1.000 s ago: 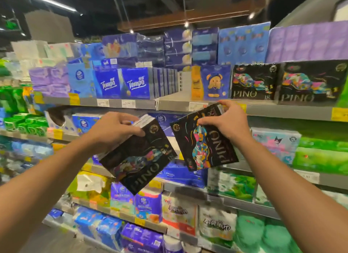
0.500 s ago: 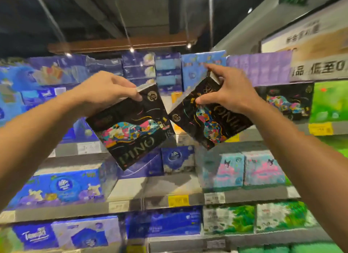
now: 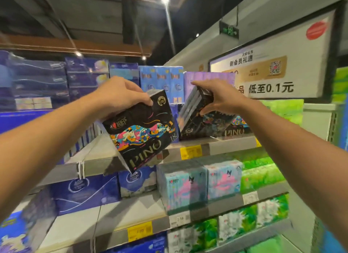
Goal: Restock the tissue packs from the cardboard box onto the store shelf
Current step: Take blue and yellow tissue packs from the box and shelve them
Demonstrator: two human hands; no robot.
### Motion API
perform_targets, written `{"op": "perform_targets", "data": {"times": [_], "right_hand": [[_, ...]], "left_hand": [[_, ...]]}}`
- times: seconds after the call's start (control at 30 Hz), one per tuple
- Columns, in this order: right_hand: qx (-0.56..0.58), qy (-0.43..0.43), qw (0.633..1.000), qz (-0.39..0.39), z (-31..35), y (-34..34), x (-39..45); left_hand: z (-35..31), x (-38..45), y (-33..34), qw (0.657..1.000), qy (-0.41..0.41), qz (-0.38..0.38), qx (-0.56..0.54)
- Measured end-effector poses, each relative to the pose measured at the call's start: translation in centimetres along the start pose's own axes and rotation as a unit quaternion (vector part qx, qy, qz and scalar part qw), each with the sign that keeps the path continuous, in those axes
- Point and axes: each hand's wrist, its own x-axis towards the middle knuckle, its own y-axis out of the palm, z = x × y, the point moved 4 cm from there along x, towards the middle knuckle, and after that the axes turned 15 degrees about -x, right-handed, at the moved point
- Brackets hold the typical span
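Observation:
My left hand (image 3: 120, 96) grips the top of a black PINO tissue pack (image 3: 141, 132), tilted in the air in front of the upper shelf's edge (image 3: 212, 148). My right hand (image 3: 214, 96) holds a second black PINO pack (image 3: 197, 123) by its upper end, tilted, with its lower edge at the shelf board. Just right of it, another PINO pack (image 3: 237, 128) stands on the same shelf, partly hidden. The cardboard box is out of sight.
Blue and purple tissue packs (image 3: 162, 83) stand behind on the upper shelf. Blue boxes (image 3: 84, 194), pink-blue packs (image 3: 201, 185) and green packs (image 3: 259, 173) fill lower shelves. Yellow price tags (image 3: 190, 152) line the edges. A white sign (image 3: 271, 70) hangs at right.
Both hands have risen with their packs as the view tilted up. The right pack has moved onto the upper shelf edge beside the standing PINO pack.

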Motion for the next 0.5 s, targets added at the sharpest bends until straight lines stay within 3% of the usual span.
{"op": "perform_targets", "data": {"times": [0.3,0.5], "right_hand": [[-0.029,-0.045,0.996,0.065,-3.2,4.1,5.1],[-0.080,-0.073,0.981,0.159,-2.6,7.9,6.5]], "left_hand": [[-0.6,1.7,1.5,0.999,-0.038,-0.034,0.020],[-0.3,1.6,2.2,0.998,-0.051,-0.033,0.015]]}}
